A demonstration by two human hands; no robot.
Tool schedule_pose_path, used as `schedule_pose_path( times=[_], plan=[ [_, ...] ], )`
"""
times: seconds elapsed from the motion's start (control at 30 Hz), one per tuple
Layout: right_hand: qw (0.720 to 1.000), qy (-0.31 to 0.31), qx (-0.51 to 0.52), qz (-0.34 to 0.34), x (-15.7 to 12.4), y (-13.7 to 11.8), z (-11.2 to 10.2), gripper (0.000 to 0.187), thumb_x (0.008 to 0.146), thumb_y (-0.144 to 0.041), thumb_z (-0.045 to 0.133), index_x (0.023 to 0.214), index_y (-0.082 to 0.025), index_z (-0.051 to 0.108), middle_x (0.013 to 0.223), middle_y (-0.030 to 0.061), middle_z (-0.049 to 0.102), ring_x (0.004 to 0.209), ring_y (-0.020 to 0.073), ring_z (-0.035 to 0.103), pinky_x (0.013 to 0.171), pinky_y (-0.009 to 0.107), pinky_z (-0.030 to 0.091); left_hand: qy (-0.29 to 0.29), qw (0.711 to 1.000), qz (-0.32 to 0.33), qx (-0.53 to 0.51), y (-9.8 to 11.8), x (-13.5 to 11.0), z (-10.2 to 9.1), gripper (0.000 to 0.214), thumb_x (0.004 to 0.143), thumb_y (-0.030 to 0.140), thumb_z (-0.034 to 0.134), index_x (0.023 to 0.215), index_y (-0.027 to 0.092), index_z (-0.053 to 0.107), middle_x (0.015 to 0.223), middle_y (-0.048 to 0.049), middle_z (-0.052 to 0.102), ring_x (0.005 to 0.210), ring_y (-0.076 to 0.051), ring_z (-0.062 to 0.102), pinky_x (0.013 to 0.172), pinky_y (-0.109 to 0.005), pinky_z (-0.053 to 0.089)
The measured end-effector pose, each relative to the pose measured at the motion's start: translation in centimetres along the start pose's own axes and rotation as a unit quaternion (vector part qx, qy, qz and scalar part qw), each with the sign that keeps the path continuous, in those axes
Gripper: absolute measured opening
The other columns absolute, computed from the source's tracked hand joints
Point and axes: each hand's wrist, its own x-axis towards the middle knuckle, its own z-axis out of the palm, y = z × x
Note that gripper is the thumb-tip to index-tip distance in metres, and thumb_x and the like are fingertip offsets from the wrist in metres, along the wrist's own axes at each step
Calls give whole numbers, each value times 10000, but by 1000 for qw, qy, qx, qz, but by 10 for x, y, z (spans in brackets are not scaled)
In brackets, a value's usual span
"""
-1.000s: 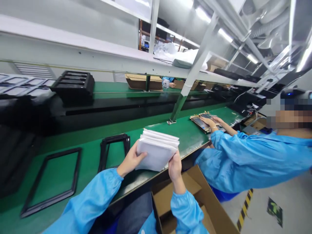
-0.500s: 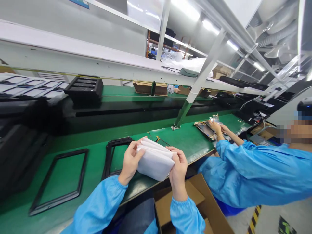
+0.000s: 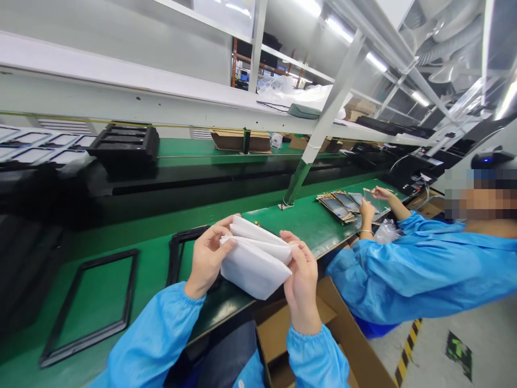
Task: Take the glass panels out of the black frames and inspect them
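Observation:
Between my two hands is a stack of thin white sheets or sleeves (image 3: 255,269), held above the green bench near its front edge. My left hand (image 3: 209,257) grips the stack's left side, thumb on the near face and fingers behind. On the opposite side, my right hand (image 3: 301,277) pinches the right edge. The stack is parted at the top, with a gap between the near and far sheets. A black rectangular frame (image 3: 131,283) lies flat on the bench to the left. More black frames (image 3: 173,258) are stacked just behind my left hand, partly hidden by it.
A co-worker in a blue smock (image 3: 404,269) handles a thin panel at right, beside a pile of flat panels (image 3: 337,207). An open cardboard box (image 3: 351,334) stands below the bench edge. A slanted post (image 3: 299,180) rises from the bench. Black trays (image 3: 125,148) sit at back left.
The white sheets are now spread further apart at the top, and my hands have moved slightly apart. The co-worker's hands have lifted a panel away from the pile. The view has shifted slightly.

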Motion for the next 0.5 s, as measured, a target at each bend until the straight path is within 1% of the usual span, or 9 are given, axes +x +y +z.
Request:
schedule_pose_path(
  times=[0.07, 0.17, 0.27, 0.33, 0.4, 0.5],
  plan=[
    [999, -1, -38, -14, 1, 4, -4, 240, 803, -436, 830, 795, -200, 788, 1213, 121, 781, 1120, 293, 690, 927, 398, 530, -5, 1000, -3, 4, -1, -1, -2, 217, 803, 331, 892, 805, 222, 705, 1302, -122, 785, 1287, -357, 684, 1041, -438, 497],
    [997, 2, -70, -15, 3, 12, -7, 272, 814, -459, 819, 816, -188, 811, 1052, 128, 820, 1012, 294, 723, 903, 415, 532, -9, 1000, -22, 11, -6, -2, -4, 224, 795, 345, 892, 785, 212, 712, 1215, -140, 812, 1229, -370, 714, 959, -421, 526],
    [996, 10, -79, -28, 4, 18, -5, 308, 871, -497, 771, 828, -193, 796, 960, 109, 823, 930, 280, 736, 877, 420, 541, -11, 999, -28, 16, -11, 0, -5, 233, 780, 354, 897, 788, 206, 717, 1196, -149, 814, 1212, -376, 718, 948, -423, 528],
    [995, 17, -89, -48, 5, 20, -3, 331, 906, -521, 732, 836, -202, 783, 953, 98, 820, 928, 272, 733, 876, 413, 542, -12, 999, -31, 18, -14, 1, -5, 239, 766, 357, 905, 791, 204, 722, 1184, -150, 814, 1200, -378, 720, 943, -422, 531],
    [992, 18, -102, -68, 6, 20, -3, 329, 920, -526, 720, 875, -207, 790, 994, 98, 821, 964, 269, 729, 895, 407, 538, -9, 999, -33, 17, -18, 2, -6, 245, 762, 366, 906, 789, 205, 723, 1178, -147, 813, 1191, -379, 723, 936, -421, 535],
    [989, -2, -121, -84, 7, 19, -5, 300, 859, -496, 784, 923, -206, 818, 1054, 102, 823, 1012, 278, 726, 917, 399, 531, -3, 999, -35, 12, -22, 1, -9, 245, 780, 382, 890, 795, 210, 717, 1198, -140, 809, 1192, -378, 727, 944, -431, 542]
  ],
)
